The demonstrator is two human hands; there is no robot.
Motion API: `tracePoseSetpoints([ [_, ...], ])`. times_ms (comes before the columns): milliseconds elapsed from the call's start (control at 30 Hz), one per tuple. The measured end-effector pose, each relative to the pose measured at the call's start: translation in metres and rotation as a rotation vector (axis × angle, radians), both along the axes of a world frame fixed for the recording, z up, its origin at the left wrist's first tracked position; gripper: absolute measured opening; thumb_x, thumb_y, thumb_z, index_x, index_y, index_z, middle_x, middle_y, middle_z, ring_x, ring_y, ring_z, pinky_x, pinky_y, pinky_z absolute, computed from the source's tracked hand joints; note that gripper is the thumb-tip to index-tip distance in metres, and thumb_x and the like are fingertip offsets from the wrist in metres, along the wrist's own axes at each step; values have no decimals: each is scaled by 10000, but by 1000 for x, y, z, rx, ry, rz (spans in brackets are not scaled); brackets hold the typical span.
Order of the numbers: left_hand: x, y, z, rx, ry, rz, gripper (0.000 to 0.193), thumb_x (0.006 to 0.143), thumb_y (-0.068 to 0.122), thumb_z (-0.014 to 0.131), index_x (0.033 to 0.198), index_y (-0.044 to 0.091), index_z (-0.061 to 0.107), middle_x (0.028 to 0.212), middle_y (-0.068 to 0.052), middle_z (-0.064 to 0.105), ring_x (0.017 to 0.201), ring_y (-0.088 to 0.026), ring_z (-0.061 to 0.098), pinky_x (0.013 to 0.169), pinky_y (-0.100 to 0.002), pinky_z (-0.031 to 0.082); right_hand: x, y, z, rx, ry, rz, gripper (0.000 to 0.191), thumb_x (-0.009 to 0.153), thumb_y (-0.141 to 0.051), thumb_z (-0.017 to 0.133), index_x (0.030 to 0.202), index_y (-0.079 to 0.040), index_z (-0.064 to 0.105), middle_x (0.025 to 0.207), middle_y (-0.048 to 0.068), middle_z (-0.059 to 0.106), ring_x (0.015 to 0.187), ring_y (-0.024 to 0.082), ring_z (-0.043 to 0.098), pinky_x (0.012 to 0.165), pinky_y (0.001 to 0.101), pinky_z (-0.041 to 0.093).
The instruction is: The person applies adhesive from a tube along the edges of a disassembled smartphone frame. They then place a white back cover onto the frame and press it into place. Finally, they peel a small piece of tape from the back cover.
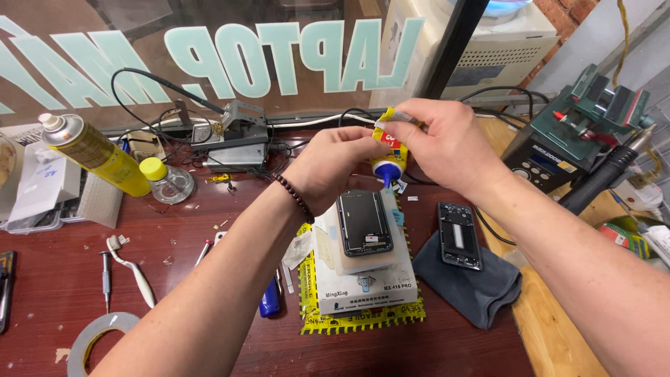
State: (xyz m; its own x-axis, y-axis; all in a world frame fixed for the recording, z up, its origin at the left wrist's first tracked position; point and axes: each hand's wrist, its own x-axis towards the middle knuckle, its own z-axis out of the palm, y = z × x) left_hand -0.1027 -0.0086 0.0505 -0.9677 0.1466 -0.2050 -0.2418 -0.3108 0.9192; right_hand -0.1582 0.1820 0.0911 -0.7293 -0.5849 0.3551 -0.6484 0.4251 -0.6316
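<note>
1. Here, the right hand (447,143) is clamped around a glue tube (389,155) – blue nozzle pointing down.
2. The left hand (335,167) closes its fingers on the tube's lower part.
3. Just below the tube lies a phone (363,222) on a white block (370,283).
4. Right of the phone – a second phone (459,235) on a grey cloth (481,293).
5. Far left of it stands a yellow spray can (94,153).

Yellow glue tube (391,150), black phone (363,222), grey cloth (469,285)

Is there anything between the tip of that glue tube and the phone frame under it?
Nothing visible. Both hands, left hand and right hand, hold the small yellow-and-blue glue tube nozzle-down just above the top edge of the black phone frame, with only open air between them.
</note>
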Motion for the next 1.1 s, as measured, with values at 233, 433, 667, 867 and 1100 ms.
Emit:
tracePoseSetpoints([
  [233,0,4,14,-136,108,93,129,915,102,739,995,1,739,892,-65,759,726,-126,703,620,-270,583,2,-8,9,-127,-468,-14,174,1016,-182,662,1098,-37,713,770,47,691,616,112,631,535,275,529],
  [433,3,-4,18,-222,20,71,233,968,229,610,981,27,725,847,-54,751,669,-117,719,547,-291,620,-1,-5,14,-170,-616,96,133,979,-151,632,1067,-71,692,852,22,723,698,67,665,598,225,569],
  [667,-4,6,-3,-375,226,233,261,999,212,648,1021,-24,755,836,-52,735,650,-69,622,527,-257,525,13,-13,1,-49,-185,-18,125,997,-145,635,1062,-38,641,819,37,701,713,113,680,626,267,540],
  [867,-3,-10,-2,-454,344,216,246,993,198,657,1007,-30,749,842,-31,758,708,-44,647,579,-226,543,13,-25,-6,-252,-479,-1,157,990,-180,634,1078,-50,648,846,48,698,730,138,667,623,318,536],
  [1100,1,-5,11,-389,164,223,226,979,183,596,1016,-9,710,823,-65,747,608,-126,699,505,-278,591,13,-30,-4,-84,-41,-30,141,1017,-172,638,1041,-34,652,819,46,709,719,93,656,651,256,517],
])
